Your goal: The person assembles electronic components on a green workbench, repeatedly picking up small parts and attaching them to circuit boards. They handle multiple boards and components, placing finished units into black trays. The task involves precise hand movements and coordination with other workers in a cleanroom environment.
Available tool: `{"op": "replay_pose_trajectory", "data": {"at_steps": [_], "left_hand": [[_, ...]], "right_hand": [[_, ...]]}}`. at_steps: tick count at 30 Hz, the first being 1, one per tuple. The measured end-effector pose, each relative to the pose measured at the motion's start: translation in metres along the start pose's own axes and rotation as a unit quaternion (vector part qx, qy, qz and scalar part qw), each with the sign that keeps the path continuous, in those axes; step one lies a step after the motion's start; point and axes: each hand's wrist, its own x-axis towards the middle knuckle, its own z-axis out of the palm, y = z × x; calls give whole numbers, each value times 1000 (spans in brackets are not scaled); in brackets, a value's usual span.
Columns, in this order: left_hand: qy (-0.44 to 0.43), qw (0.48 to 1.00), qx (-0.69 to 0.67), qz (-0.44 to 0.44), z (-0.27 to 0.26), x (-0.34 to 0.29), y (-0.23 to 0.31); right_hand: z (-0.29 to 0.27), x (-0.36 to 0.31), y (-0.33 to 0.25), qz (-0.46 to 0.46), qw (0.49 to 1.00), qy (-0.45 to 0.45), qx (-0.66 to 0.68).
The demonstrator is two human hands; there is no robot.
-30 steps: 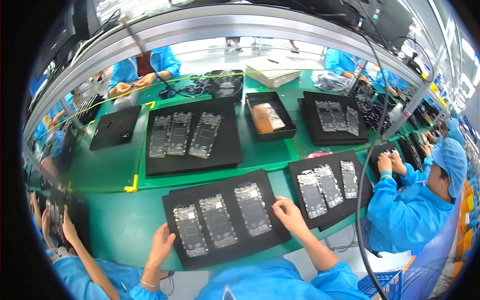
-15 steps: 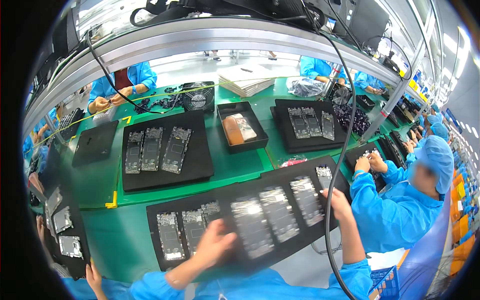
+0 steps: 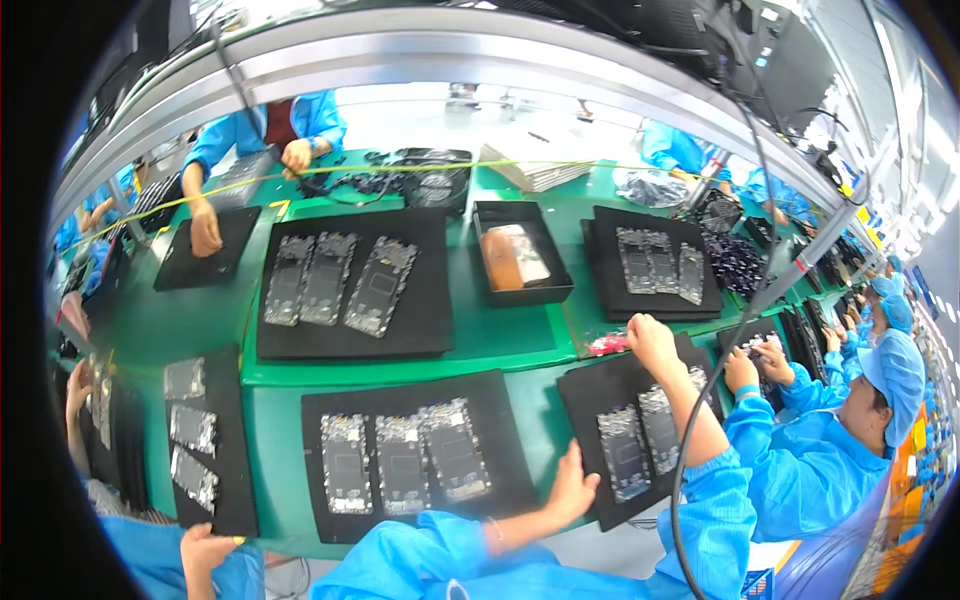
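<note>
— Where to find the black mat (image 3: 588, 390) with circuit boards (image 3: 622, 455)?
— On the green table (image 3: 276, 440), right near side.
— And the fingers?
— On the left hand (image 3: 573, 487), loosely apart, beside the left edge. On the right hand (image 3: 655, 342), curled near the far edge; impossible to tell if gripping.
— Which step?
— Probably positioning of the mat; for the next move, level handling, against sliding boards.
— Farther out?
— Leftward, a second loaded mat (image 3: 512, 450).

We see bright white light, the floor (image 3: 420, 120) washed out, the metal rail (image 3: 400, 55) bowed, and black corners around the round view.
</note>
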Motion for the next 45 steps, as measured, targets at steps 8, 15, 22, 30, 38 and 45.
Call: {"op": "replay_pose_trajectory", "data": {"at_steps": [8,15,22,30,38,45], "left_hand": [[-115,971,119,175,-93,-72,-4],[225,826,510,80,-292,-97,-17],[238,868,418,127,-307,-118,7],[346,801,441,208,-275,-161,12],[411,727,490,249,-251,-168,3],[426,707,495,274,-237,-172,3]], "right_hand": [[28,18,-34,6,943,-241,-228],[-49,-23,-128,-106,993,-15,-46],[-70,-95,-291,-125,858,-128,482],[-37,-99,-377,35,631,-198,750],[-48,-120,-377,12,655,-163,738],[-51,-129,-379,14,686,-128,716]]}}
